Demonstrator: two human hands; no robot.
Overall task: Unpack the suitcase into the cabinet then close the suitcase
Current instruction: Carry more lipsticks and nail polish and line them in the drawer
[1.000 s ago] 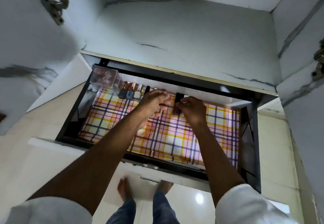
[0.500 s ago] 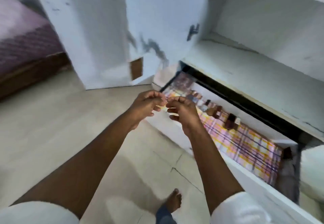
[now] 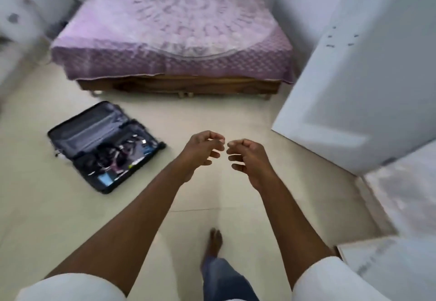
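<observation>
Facing the suitcase [image 3: 103, 146] — open on the floor [image 3: 236, 116] by the bed [image 3: 169, 29], clutter inside — we hold both hands empty, left hand [image 3: 203, 151] and right hand [image 3: 247, 159] loosely curled; small items could spill.

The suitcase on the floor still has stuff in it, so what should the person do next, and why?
Probably step over to the suitcase and reach down for another item. It lies open on the floor by the bed with small things in one half, and both the left hand and the right hand hold nothing, fingers loosely curled.
</observation>
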